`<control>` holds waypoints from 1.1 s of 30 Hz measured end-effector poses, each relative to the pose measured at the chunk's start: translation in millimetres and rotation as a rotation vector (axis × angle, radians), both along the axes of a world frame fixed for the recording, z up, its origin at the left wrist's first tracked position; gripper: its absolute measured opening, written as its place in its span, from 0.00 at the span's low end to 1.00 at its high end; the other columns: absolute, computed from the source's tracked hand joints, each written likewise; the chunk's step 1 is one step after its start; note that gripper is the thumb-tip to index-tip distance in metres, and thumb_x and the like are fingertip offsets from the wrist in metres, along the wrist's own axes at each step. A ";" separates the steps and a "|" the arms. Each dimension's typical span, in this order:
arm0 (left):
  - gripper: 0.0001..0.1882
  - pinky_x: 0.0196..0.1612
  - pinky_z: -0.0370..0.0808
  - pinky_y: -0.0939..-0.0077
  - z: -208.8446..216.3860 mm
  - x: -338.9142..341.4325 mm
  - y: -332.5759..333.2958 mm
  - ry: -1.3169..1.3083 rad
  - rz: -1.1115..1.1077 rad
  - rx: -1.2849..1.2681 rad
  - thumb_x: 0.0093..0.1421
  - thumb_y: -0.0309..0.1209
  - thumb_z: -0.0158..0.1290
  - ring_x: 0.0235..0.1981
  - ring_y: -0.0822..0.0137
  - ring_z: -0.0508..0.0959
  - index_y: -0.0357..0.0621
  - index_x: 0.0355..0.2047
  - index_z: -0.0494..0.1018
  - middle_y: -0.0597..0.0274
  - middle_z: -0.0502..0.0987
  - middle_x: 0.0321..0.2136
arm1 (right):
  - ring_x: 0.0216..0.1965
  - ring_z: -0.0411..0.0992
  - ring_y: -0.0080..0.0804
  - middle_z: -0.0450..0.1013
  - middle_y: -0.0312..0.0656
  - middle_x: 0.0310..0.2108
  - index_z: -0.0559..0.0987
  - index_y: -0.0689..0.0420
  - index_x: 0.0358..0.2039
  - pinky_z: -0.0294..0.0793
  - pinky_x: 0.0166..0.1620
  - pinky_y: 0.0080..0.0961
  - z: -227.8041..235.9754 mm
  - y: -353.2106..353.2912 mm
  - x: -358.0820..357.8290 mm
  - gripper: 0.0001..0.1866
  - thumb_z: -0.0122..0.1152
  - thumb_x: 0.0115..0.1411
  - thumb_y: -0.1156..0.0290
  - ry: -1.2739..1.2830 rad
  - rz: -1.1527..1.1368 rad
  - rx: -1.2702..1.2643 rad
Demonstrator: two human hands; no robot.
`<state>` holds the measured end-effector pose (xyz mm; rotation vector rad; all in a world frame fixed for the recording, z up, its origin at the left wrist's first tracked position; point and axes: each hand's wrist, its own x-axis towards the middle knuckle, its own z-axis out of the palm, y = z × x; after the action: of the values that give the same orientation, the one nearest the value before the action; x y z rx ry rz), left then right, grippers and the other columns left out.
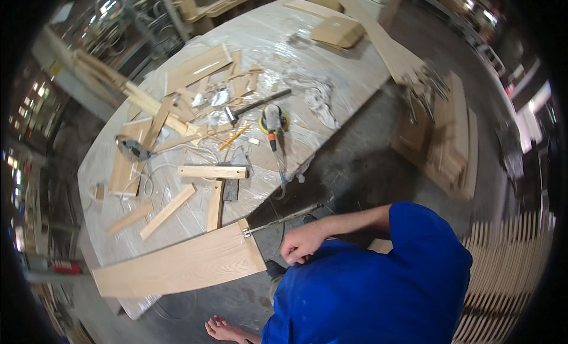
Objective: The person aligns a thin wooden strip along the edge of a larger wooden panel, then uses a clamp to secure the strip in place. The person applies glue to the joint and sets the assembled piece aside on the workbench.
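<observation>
A long, pale wooden board [183, 260] lies along the table's near edge and sticks out past it. At its right end, a bar clamp [278, 219] has its head on the board's upper corner, the metal bar reaching out to the right. Beside that bar, close to my body, my right hand [303, 242] is closed with the fingers curled under; whatever it grips is hidden. My left hand [220, 330] hangs low, in front of the board and apart from it, palm partly up and fingers loosely apart, holding nothing.
The plastic-covered table [349, 89] carries a sander [273, 124], a hammer [254, 107], a yellow pencil [234, 138], a power tool [132, 147], a cloth [319, 97] and several wood offcuts. Clamps [421, 95] hang at the right edge. Stacked boards [452, 137] and slats [509, 273] stand right.
</observation>
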<state>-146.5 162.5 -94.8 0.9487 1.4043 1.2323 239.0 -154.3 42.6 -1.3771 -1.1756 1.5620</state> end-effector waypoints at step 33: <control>0.24 0.43 0.79 0.52 20.6 39.5 268.9 -0.160 -0.463 -0.234 0.70 0.38 0.52 0.39 0.48 0.79 0.23 0.52 0.70 0.38 0.77 0.48 | 0.36 0.77 0.29 0.78 0.43 0.40 0.73 0.63 0.57 0.79 0.31 0.25 -128.7 144.9 -157.5 0.32 0.63 0.65 0.48 0.395 -1.493 -0.118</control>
<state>-107.0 431.5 -74.2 0.9228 1.0941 0.7621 81.5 -9.4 -86.1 -1.3292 0.2911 0.6789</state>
